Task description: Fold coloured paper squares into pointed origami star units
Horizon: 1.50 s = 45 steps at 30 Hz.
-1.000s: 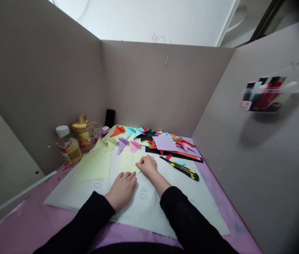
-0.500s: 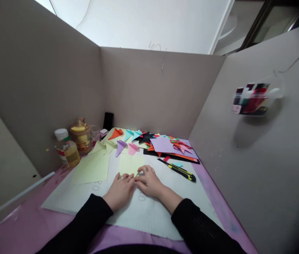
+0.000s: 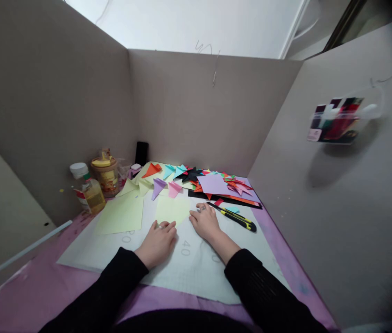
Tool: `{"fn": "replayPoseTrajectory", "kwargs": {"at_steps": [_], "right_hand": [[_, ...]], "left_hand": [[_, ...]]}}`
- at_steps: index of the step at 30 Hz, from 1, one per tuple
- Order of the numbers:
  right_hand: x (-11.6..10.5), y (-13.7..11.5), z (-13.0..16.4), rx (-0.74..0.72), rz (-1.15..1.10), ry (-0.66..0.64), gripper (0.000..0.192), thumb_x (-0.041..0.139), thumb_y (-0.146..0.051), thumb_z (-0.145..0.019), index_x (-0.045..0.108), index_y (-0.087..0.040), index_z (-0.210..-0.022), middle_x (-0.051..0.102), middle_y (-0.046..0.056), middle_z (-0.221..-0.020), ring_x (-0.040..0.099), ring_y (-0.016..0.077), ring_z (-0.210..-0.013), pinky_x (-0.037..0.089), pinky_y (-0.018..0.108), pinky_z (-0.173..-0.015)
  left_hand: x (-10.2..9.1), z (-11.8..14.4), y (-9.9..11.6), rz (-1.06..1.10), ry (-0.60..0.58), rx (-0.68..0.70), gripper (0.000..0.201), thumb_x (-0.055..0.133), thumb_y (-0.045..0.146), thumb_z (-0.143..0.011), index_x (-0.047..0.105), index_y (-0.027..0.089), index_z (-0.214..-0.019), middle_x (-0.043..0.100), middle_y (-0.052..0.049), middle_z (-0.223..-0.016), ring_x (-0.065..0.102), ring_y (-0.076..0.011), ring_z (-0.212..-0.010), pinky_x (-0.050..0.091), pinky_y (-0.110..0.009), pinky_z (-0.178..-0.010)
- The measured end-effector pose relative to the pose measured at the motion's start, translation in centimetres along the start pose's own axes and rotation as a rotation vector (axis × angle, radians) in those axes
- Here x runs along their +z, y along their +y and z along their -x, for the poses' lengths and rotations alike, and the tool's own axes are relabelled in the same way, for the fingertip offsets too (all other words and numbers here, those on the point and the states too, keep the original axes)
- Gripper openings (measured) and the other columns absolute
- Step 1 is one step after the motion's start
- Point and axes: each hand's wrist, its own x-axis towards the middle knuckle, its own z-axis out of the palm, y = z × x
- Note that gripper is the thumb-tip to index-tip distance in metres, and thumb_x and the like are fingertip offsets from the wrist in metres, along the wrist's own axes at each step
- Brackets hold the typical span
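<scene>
A small pale yellow-green sheet of paper (image 3: 171, 209) lies on the white printed sheet (image 3: 189, 277) in front of me. My left hand (image 3: 159, 243) rests with its fingers slightly spread at the paper's lower left edge. At the right edge lies my right hand (image 3: 206, 223), fingers loosely bent and apart, with the fingertips by the paper. Neither hand grips anything visible. Just right of my right hand is a black and yellow utility knife (image 3: 236, 219). A larger pale yellow-green sheet (image 3: 121, 213) lies to the left.
Folded paper pieces, among them a purple one (image 3: 158, 186) and a pink one (image 3: 174, 188), lie farther back. Behind the knife is a pile with a lilac sheet (image 3: 213, 184). A glue bottle (image 3: 93, 196), lidded cup (image 3: 107, 178) and black phone (image 3: 142, 153) stand back left. Grey partitions surround the table.
My right hand has moved right and slightly away from me, apart from my left hand, uncovering more of the small paper. My left hand stays nearly in place. The view has tilted slightly.
</scene>
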Motion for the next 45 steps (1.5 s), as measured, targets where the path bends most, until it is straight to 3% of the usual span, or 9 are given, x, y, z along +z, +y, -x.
{"fn": "replayPoseTrajectory", "kwargs": {"at_steps": [4,7,12,15,20,24,31,37,45], "right_hand": [[0.0,-1.4,0.8,-0.168,-0.12,0.089,0.035,0.052,-0.017,-0.082,0.06,-0.021,-0.115,0.057,0.011,-0.111,0.043,0.0261,-0.107,0.034,0.044,-0.093],[0.1,-2.5,1.3,-0.397,-0.237,-0.014,0.036,0.052,-0.015,-0.08,0.06,-0.024,-0.115,0.061,0.008,-0.107,0.049,0.0217,-0.101,0.04,0.037,-0.089],[0.3,-2.8,1.2,-0.44,-0.276,-0.09,0.032,0.05,-0.014,-0.082,0.062,-0.023,-0.11,0.064,0.007,-0.105,0.053,0.0196,-0.098,0.044,0.034,-0.085],[0.2,-2.6,1.2,-0.448,-0.292,-0.099,0.031,0.049,-0.014,-0.083,0.063,-0.022,-0.109,0.064,0.007,-0.106,0.054,0.0196,-0.099,0.044,0.035,-0.087],[0.2,-2.4,1.2,-0.47,-0.334,-0.108,0.032,0.048,-0.013,-0.083,0.062,-0.02,-0.111,0.063,0.009,-0.109,0.054,0.0189,-0.104,0.043,0.035,-0.091],[0.4,-2.1,1.3,-0.495,-0.364,-0.161,0.035,0.048,-0.012,-0.084,0.061,-0.02,-0.116,0.061,0.009,-0.118,0.051,0.0193,-0.113,0.039,0.036,-0.098],[0.4,-1.0,1.4,-0.54,-0.422,-0.278,0.036,0.047,-0.009,-0.084,0.064,-0.024,-0.113,0.054,0.01,-0.128,0.044,0.0215,-0.123,0.038,0.04,-0.1],[0.2,-1.2,1.4,-0.527,-0.466,-0.244,0.033,0.051,-0.011,-0.083,0.066,-0.024,-0.11,0.06,0.009,-0.116,0.054,0.0182,-0.106,0.045,0.034,-0.09],[0.1,-1.2,1.3,-0.524,-0.485,-0.201,0.033,0.052,-0.005,-0.077,0.066,-0.022,-0.102,0.061,0.008,-0.112,0.05,0.0197,-0.111,0.041,0.039,-0.094]], "left_hand": [[-0.1,0.3,-0.1,0.005,0.057,-0.005,0.021,0.041,0.024,-0.088,0.06,0.02,-0.095,0.055,-0.006,-0.126,0.048,-0.0258,-0.111,0.033,-0.049,-0.095],[-0.7,0.6,-1.6,-0.017,0.126,0.027,0.021,0.044,0.02,-0.086,0.063,0.024,-0.092,0.053,-0.003,-0.129,0.041,-0.0273,-0.12,0.03,-0.048,-0.098],[-2.1,0.4,-5.9,-0.117,0.23,-0.036,0.046,0.042,0.001,-0.077,0.058,0.025,-0.112,0.049,-0.007,-0.133,0.032,-0.0296,-0.128,0.026,-0.052,-0.101],[-2.4,-0.6,-7.3,-0.124,0.192,0.086,0.048,0.042,0.001,-0.078,0.057,0.027,-0.114,0.048,-0.006,-0.134,0.029,-0.0289,-0.131,0.023,-0.054,-0.102],[-2.9,-1.7,-7.1,-0.001,0.083,0.265,0.022,0.051,0.008,-0.078,0.066,0.025,-0.081,0.065,0.0,-0.107,0.04,-0.0244,-0.124,0.016,-0.05,-0.106],[-3.3,-1.0,-6.6,0.153,-0.004,0.293,0.019,0.051,0.013,-0.08,0.067,0.024,-0.081,0.068,0.0,-0.091,0.053,-0.019,-0.108,0.028,-0.038,-0.102],[-2.6,-0.6,-7.3,0.453,-0.145,0.177,0.024,0.048,0.031,-0.086,0.069,0.02,-0.091,0.068,-0.007,-0.098,0.06,-0.0162,-0.09,0.042,-0.024,-0.081],[-2.4,-3.0,-7.0,0.38,-0.109,-0.006,0.031,0.04,0.031,-0.086,0.063,0.016,-0.073,0.062,-0.003,-0.069,0.052,-0.0141,-0.064,0.038,-0.023,-0.061],[-0.8,-5.2,-6.3,0.362,-0.119,-0.147,0.024,0.044,0.031,-0.078,0.063,0.016,-0.072,0.063,-0.003,-0.069,0.052,-0.0148,-0.063,0.035,-0.024,-0.059]]}}
